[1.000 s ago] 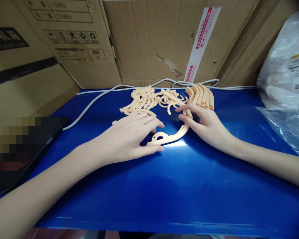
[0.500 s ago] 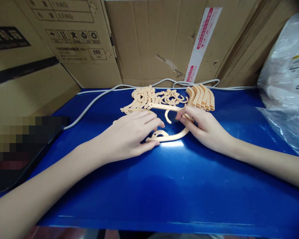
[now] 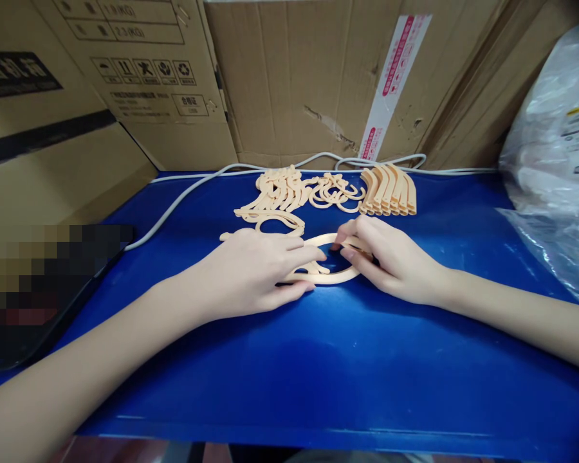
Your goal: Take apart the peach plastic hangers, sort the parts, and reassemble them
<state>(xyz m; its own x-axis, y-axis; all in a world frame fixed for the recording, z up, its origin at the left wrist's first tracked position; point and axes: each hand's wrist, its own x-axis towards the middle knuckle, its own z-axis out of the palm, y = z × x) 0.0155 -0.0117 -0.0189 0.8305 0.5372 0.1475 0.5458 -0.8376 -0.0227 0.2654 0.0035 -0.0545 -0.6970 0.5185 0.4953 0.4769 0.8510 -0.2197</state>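
Blue tabletop (image 3: 318, 373), left hand (image 3: 255, 273) clamped palm-down on curved piece (image 3: 335, 279), right hand (image 3: 390, 257) pinching opposite end

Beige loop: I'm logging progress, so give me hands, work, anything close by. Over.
Left hand over left side of beige loop. Right hand pinching its right end. Hook-shaped parts and stacked curved pieces behind it.

This looks like a workbench in a small workshop or storeroom. Cardboard cartons (image 3: 164, 145) wall in the blue tabletop (image 3: 318, 379), one printed with handling symbols and weights in KG, another carrying red-and-white printed tape (image 3: 394, 87). A clear plastic bag (image 3: 535, 128) bulges at the right. Like cream-coloured plastic parts (image 3: 390, 188) lie grouped by shape. Little shows beyond the table, so workshop or storeroom stays uncertain.
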